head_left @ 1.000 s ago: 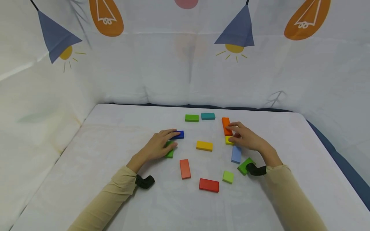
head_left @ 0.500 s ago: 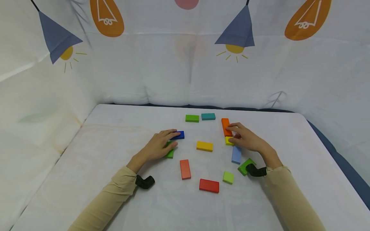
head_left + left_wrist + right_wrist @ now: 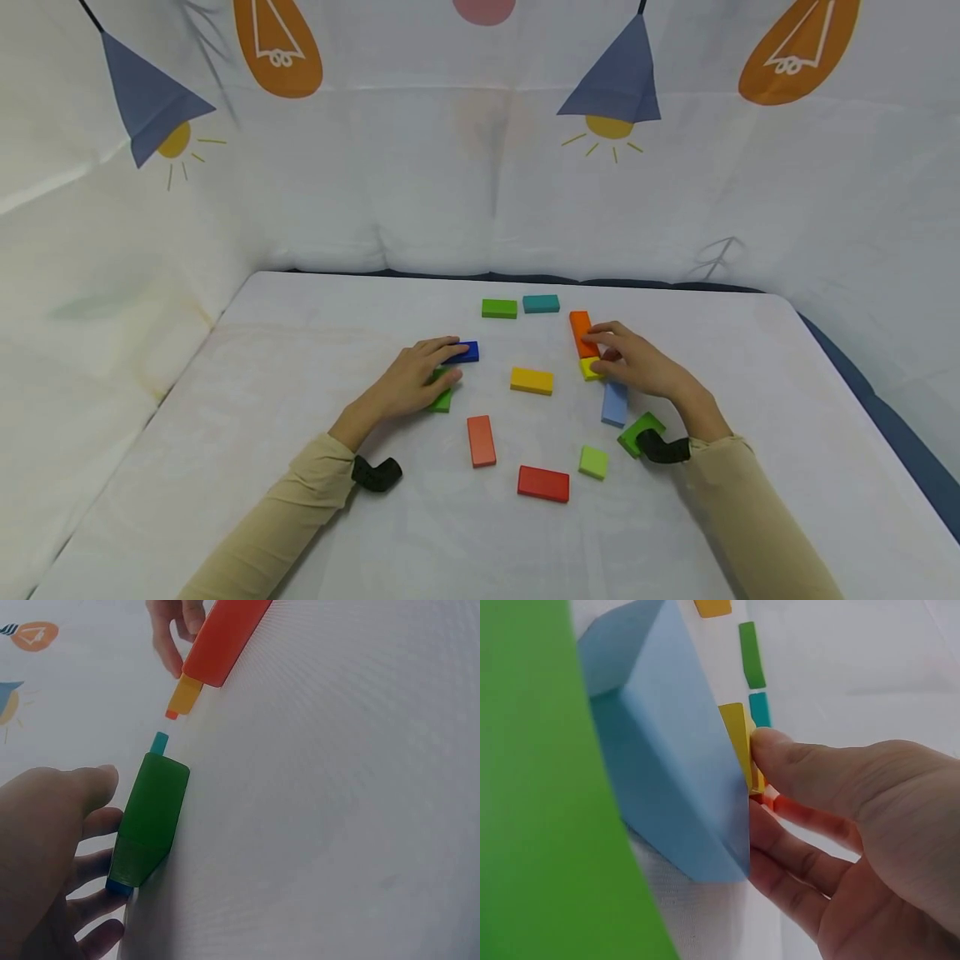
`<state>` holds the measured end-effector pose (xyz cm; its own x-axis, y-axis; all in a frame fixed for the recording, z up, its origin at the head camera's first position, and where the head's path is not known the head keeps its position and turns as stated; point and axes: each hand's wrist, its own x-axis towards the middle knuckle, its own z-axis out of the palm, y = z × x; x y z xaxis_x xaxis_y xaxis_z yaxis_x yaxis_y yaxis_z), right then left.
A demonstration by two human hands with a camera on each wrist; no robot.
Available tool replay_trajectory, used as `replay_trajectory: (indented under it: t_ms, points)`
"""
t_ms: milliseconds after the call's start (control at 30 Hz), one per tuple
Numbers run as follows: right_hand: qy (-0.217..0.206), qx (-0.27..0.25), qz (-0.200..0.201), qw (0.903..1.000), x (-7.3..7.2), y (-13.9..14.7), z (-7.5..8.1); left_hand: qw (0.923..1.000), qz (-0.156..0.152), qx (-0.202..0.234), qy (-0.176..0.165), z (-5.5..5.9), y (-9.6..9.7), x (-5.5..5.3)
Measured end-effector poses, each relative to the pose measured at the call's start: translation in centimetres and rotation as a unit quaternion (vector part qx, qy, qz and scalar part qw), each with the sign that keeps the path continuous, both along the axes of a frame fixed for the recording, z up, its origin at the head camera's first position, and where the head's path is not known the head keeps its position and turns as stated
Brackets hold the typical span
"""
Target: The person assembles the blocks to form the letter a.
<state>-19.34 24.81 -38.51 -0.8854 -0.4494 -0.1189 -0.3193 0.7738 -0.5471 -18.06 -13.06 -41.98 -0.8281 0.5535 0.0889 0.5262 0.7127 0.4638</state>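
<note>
Orange block (image 3: 581, 328): long axis front-to-back, far end angled slightly left.

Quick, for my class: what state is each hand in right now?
Left hand: open, touching the blue block.
Right hand: at the yellow block and orange block; whether it grips can't be told.

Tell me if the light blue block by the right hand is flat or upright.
Flat: in the head view, the light blue block shows a broad face above a thin near edge.
</note>
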Motion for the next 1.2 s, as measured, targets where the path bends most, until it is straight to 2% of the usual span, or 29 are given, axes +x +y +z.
replay_trajectory:
  t_ms: [233, 467, 967, 1200]
  points:
    - [0.009, 0.003, -0.004, 0.9999, 0.0, -0.2, -0.3, 1.0000, 0.000, 0.004, -0.001, 0.0, 0.0, 0.0]
    - [-0.004, 0.002, -0.023, 0.9997, 0.3, -1.2, 0.0, 1.0000, 0.001, 0.001, -0.002, 0.0, 0.0, 0.0]
    - [0.026, 0.003, -0.008, 0.9996, 0.9, -1.8, -0.3, 1.0000, 0.003, -0.005, 0.000, 0.0, 0.0, 0.2]
    - [0.021, -0.006, 0.003, 0.9998, 1.0, -1.4, -0.3, 1.0000, 0.006, -0.002, 0.001, -0.2, 0.1, 0.1]
